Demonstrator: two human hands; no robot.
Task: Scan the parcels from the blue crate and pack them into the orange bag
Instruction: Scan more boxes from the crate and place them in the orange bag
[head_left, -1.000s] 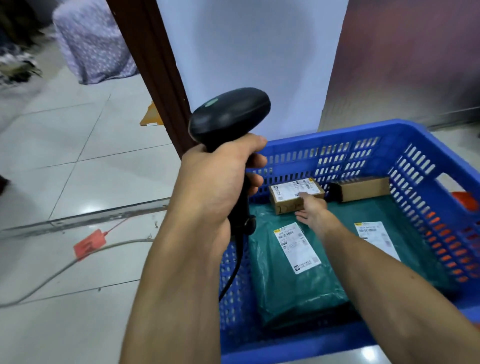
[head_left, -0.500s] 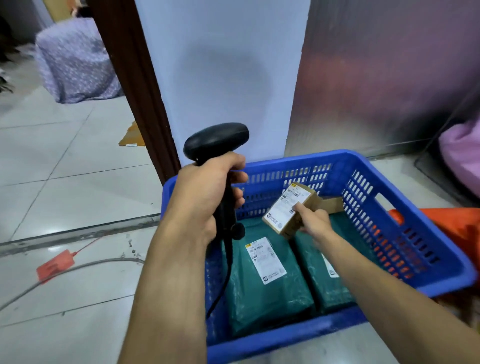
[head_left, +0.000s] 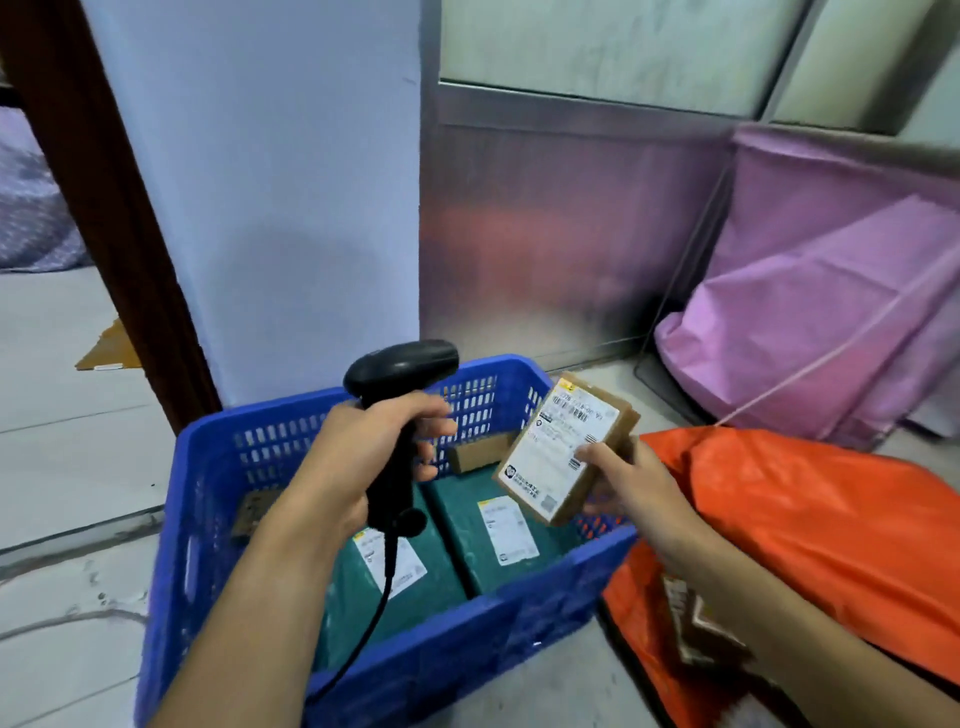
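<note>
Parcel update: small brown box (head_left: 563, 449) is now riding up out of blue crate (head_left: 208, 467), tilted, label facing us, over crate's right rim, near orange bag (head_left: 831, 519). A sec ago we were only lifting it off the far end. Our right hand (head_left: 631, 486) is pinching its right edge, thumb on label. Our left hand (head_left: 374, 457) is gripping scanner (head_left: 400, 364), head pointing right twd box. We're judging scan is next, then bagging. Green mailers (head_left: 454, 525) + second box (head_left: 480, 452) are waiting in crate.

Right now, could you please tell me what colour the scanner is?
The scanner is black; the head view shows it best.
</note>
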